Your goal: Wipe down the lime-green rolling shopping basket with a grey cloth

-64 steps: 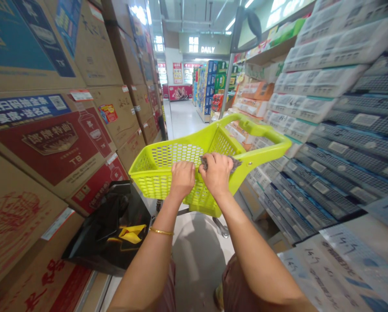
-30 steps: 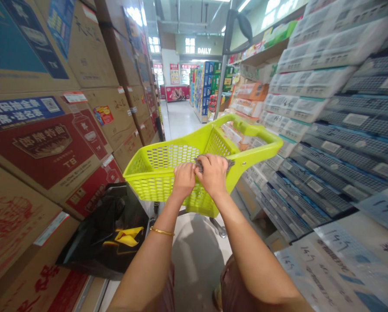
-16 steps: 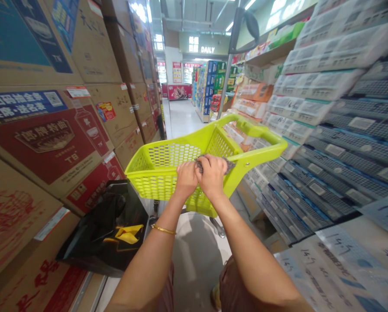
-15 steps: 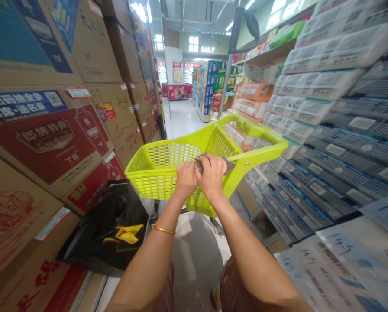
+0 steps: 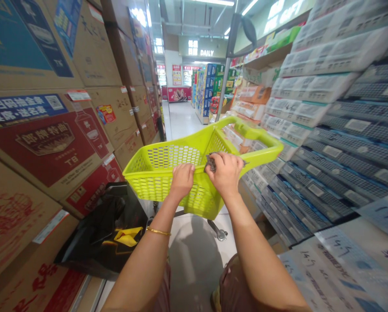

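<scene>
A lime-green shopping cart (image 5: 155, 186) with a perforated basket stands in front of me, its handle to the right. My left hand (image 5: 182, 180) is closed over the near rim of the basket, fingers on top. To the right of it, my right hand (image 5: 225, 173) is closed around a crumpled dark grey cloth (image 5: 211, 163), pressed onto the same rim near the handle arm. Bits of the cloth stick out on both sides of the fingers; the rest is hidden in the palm. A gap shows between the two hands.
Stacked cardboard cartons (image 5: 47, 143) line the left side. A black bag (image 5: 99, 234) with something yellow on it sits low beside them. Wrapped packs (image 5: 330, 164) are piled high on the right. A metal pole (image 5: 225, 82) rises behind the cart; the aisle floor (image 5: 184, 121) runs ahead.
My right hand has slid right along the rim with the cloth, away from my left hand. My left hand stays on the rim, almost in place. The cart has barely shifted.
</scene>
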A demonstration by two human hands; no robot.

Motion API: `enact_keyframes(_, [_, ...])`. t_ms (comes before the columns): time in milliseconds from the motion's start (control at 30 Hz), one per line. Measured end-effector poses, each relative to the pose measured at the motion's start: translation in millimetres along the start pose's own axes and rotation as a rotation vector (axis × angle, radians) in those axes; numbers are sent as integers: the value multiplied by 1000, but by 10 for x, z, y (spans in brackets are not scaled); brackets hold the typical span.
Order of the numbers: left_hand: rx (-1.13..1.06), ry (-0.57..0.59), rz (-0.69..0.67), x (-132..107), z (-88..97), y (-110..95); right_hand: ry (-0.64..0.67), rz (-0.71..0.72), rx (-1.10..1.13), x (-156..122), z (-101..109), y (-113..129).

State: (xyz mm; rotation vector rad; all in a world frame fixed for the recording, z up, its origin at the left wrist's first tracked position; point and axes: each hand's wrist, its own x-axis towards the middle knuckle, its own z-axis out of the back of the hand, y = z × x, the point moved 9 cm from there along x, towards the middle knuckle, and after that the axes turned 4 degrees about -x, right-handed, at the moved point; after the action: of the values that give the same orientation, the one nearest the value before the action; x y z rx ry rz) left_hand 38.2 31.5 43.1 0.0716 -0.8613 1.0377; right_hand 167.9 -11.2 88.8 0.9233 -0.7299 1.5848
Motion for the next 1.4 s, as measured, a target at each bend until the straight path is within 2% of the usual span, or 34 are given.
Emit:
enact_keyframes(100, [-9,-5,15,-2,22,45,-15,-12,-1,13,57,-30])
enact_keyframes(233, [32,-36,63,-12,92,42,19,-41,24,27,32,61])
enact_keyframes(333, [44,-94,36,2,157,-110,49,-59,44,37,-2,161])
enact_keyframes(433, [-86,-78,-37,47,95,-271,69,-63,84,43,-14,249])
enact_keyframes(567, [-168,-54,33,90,-18,-181,73,-52,115,39,-6,322])
enact_keyframes(700, [-154,-48,25,79,-19,-125,52,1,98,23,12,346])
enact_keyframes(867, [-170,-32,-14,65,29,-199,-3,62,59,15,66,218])
enact_keyframes(1000, [-140,-35,-4,69,26,-247,-99,-34,20,21,184,-47])
enact_keyframes(1100, [-113,-46,17,71,1,-250,-144,-106,4,9,239,-144])
enact_keyframes(1200, [-100,-76,31,70,-10,-240,-151,-121,9,-17,214,-65])
enact_keyframes(1400, [-121,-76,18,71,-16,-179,-93,-19,56,-61,52,298])
